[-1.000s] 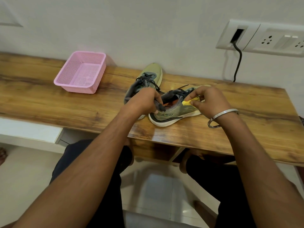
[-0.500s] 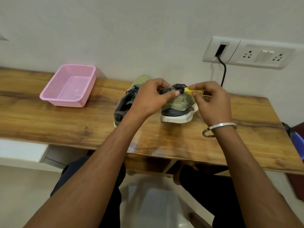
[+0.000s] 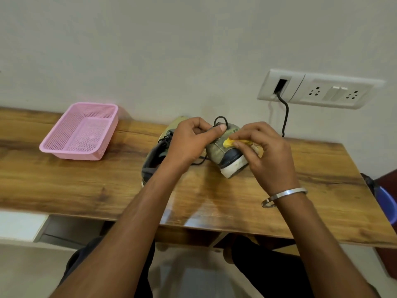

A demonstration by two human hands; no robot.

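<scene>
The olive-green mesh sneaker with a black heel patch and white rubber sole (image 3: 228,157) stands at 12 o'clock on the glossy wood-grain surface (image 3: 86,186), close to the wall edge. Bare wood runs from it to the near edge at 6 o'clock and to the end at 3 o'clock. The pink perforated plastic basket (image 3: 81,132) sits well apart at 10 o'clock, and the matching second sneaker (image 3: 153,163) lies just beside at 9 o'clock. The left hand (image 3: 191,143) grips the sneaker's collar, thumb on top, under a standing loop of round black lace (image 3: 221,119). The right hand (image 3: 268,153), a steel bangle (image 3: 283,195) at its wrist, pinches a small crumpled yellow cloth (image 3: 228,143) against the upper. A second ago the sneaker lay side-on; now its heel points toward 5 o'clock, and the cloth sits lower on its side.
</scene>
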